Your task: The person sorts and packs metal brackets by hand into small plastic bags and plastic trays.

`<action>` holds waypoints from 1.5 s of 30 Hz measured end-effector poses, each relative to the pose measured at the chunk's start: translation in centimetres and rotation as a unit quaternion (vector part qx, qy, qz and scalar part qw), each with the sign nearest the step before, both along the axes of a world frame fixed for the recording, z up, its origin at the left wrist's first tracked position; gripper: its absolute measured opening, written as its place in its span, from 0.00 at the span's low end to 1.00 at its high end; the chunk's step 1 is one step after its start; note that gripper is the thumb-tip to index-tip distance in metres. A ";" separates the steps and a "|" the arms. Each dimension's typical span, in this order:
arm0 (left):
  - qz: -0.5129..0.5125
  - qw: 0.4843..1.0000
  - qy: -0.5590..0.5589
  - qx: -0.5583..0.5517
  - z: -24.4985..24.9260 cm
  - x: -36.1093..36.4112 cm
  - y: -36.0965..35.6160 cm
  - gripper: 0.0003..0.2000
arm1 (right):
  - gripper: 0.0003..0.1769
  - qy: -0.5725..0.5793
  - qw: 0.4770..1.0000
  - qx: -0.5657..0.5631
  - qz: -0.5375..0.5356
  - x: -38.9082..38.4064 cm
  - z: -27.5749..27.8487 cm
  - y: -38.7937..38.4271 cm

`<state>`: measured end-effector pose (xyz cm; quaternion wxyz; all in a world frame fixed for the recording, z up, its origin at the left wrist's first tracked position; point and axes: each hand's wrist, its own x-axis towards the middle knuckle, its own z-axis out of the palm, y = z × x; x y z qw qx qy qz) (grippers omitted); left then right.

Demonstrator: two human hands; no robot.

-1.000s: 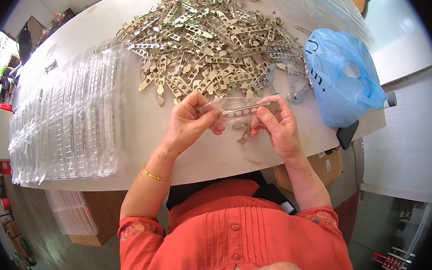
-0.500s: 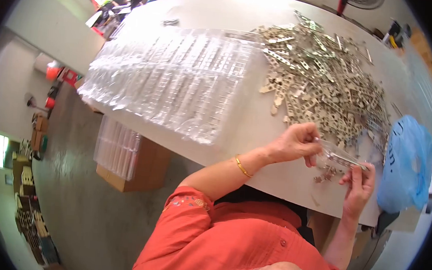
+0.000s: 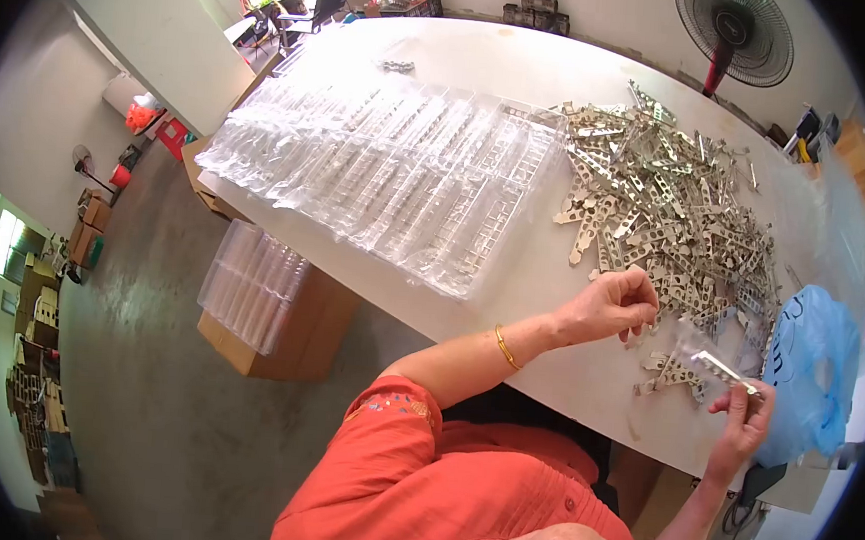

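Note:
My left hand [image 3: 610, 308], with a gold bangle on its wrist, hovers over the front of the table. Its thumb and fingertips are pinched together, and I cannot make out what, if anything, is between them. Farther right, my right hand [image 3: 743, 422] is closed on one end of a small clear plastic bag [image 3: 693, 346] with a long silver metal strip [image 3: 718, 368] in it. The bag's other end points towards my left hand, apart from it. Behind both hands lies a heap of perforated metal strips [image 3: 668, 196]. A few loose pieces [image 3: 668, 375] sit between my hands.
Clear plastic trays [image 3: 380, 166] with bagged metal strips cover the table's left part. A blue plastic bag [image 3: 814, 377] stands at the right edge. On the floor, a cardboard box [image 3: 292, 335] bears more clear trays [image 3: 254, 288]. A fan [image 3: 735, 35] is beyond the table.
My left hand has let go of the small bag's near end, and a gap now separates them. My right hand still holds the bag, slightly lower and farther right. The view has tilted up.

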<state>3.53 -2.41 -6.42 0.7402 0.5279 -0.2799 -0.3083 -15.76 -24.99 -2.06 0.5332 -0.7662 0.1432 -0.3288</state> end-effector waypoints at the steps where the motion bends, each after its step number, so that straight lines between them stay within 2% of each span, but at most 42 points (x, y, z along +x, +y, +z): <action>1: 0.001 1.000 -0.005 -0.002 0.2 -0.4 -0.1 0.04 | 0.03 0.010 0.999 0.012 0.035 -0.1 -0.2 0.7; 3: 0.014 0.980 -0.197 0.017 1.4 -1.6 -0.2 0.06 | 0.03 0.018 0.997 0.023 0.072 -0.1 -0.2 2.1; 5: 0.009 0.971 -0.233 0.045 2.6 -2.9 -0.1 0.08 | 0.03 0.059 0.991 -0.015 0.120 0.1 -0.1 3.4; 7: 0.037 0.904 -0.424 0.030 3.1 -4.3 0.0 0.10 | 0.03 0.052 0.988 -0.025 0.142 0.3 0.1 4.0; 9: 0.020 0.895 -0.443 0.048 3.3 -5.2 0.4 0.10 | 0.03 0.038 0.981 -0.043 0.186 0.5 0.5 4.7; 12: 0.047 0.847 -0.523 0.083 3.6 -6.1 1.1 0.05 | 0.04 0.033 0.973 -0.028 0.227 0.5 1.1 5.3; 16: 0.069 0.812 -0.570 0.105 4.7 -6.5 2.8 0.06 | 0.05 0.021 0.963 -0.007 0.268 0.8 1.7 6.0; 19: 0.122 0.774 -0.608 0.131 7.1 -5.7 5.2 0.05 | 0.11 0.035 0.962 -0.019 0.270 0.9 1.9 6.2; 21: 0.192 0.772 -0.589 0.137 9.0 -4.3 7.5 0.06 | 0.18 -0.022 0.975 -0.031 0.220 1.0 2.1 6.2; 22: 0.237 0.743 -0.605 0.159 10.2 -3.3 9.0 0.06 | 0.18 -0.017 0.980 -0.012 0.200 0.7 1.6 5.2; 23: 0.264 0.763 -0.565 0.171 10.5 -1.9 10.5 0.06 | 0.18 -0.018 0.980 -0.009 0.200 0.4 1.1 4.2; 24: 0.297 0.756 -0.537 0.226 11.3 -0.5 12.3 0.03 | 0.16 -0.014 0.984 -0.001 0.178 0.1 0.7 3.0; 26: 0.377 0.712 -0.519 0.286 11.7 3.7 16.3 0.03 | 0.14 -0.010 0.988 0.009 0.155 -0.5 -0.8 0.5; 28: 0.442 0.693 -0.441 0.361 12.9 7.5 20.6 0.04 | 0.10 0.008 0.999 -0.002 0.040 -1.3 -3.1 -2.4; 29: 0.460 0.681 -0.407 0.398 13.0 10.1 23.2 0.04 | 0.10 0.007 0.999 0.000 0.036 -1.8 -4.0 -3.7; 31: 0.506 0.638 -0.420 0.400 12.0 15.4 28.3 0.05 | 0.09 0.019 0.999 0.006 -0.035 -2.8 -5.7 -6.1; 33: 0.524 0.586 -0.404 0.468 12.4 18.3 31.3 0.07 | 0.09 0.024 0.998 0.014 -0.055 -3.7 -7.7 -8.0; 34: 0.522 0.587 -0.405 0.469 12.2 19.8 32.5 0.07 | 0.09 0.036 0.997 0.016 -0.069 -4.0 -8.3 -8.5; 36: 0.525 0.522 -0.388 0.549 11.7 22.2 33.8 0.07 | 0.09 0.048 0.995 0.016 -0.085 -4.6 -9.4 -9.2; 40: 0.515 0.533 -0.339 0.580 11.1 25.6 33.9 0.06 | 0.08 0.063 0.987 0.088 -0.121 -5.2 -11.3 -10.5; 42: 0.500 0.494 -0.327 0.631 10.9 26.8 33.2 0.06 | 0.09 0.064 0.985 0.099 -0.128 -5.2 -11.4 -10.7; 45: 0.479 0.478 -0.310 0.668 10.2 28.0 32.7 0.08 | 0.09 0.087 0.981 0.104 -0.141 -4.9 -11.3 -10.9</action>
